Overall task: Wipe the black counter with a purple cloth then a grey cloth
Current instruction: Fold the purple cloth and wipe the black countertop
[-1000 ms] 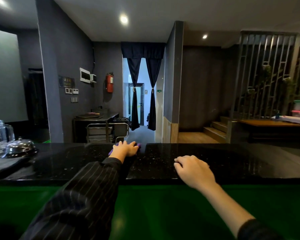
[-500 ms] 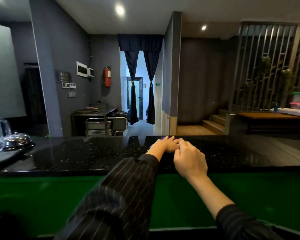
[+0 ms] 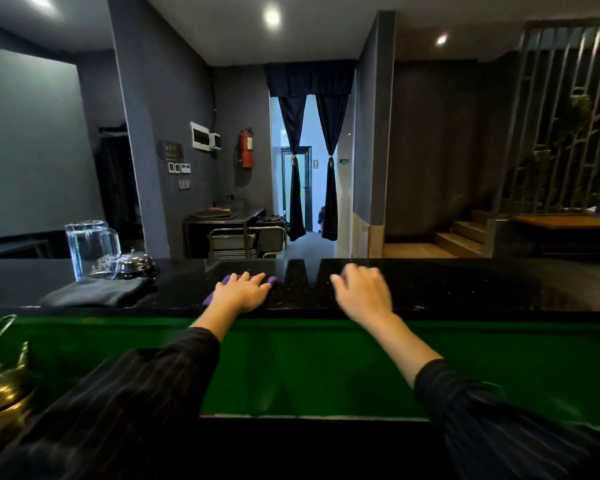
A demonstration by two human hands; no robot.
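Note:
The black speckled counter (image 3: 465, 289) runs across the view in front of me. My left hand (image 3: 241, 292) lies flat on the purple cloth (image 3: 273, 280), pressing it onto the counter near the middle; only the cloth's edges show around my fingers. My right hand (image 3: 364, 292) rests on the counter's near edge a little to the right, fingers loosely apart and slightly blurred, holding nothing. A folded grey cloth (image 3: 94, 292) lies on the counter to the left, apart from both hands.
Behind the grey cloth stand a clear glass pitcher (image 3: 90, 249) and a small metal dome (image 3: 134, 265). A green panel (image 3: 326, 368) drops below the counter's near edge. A brass kettle (image 3: 0, 389) sits at the bottom left.
My left hand slid the purple cloth to the left, away from my right hand, which it was touching half a second ago. My right hand stayed at the near edge. The view shifted left.

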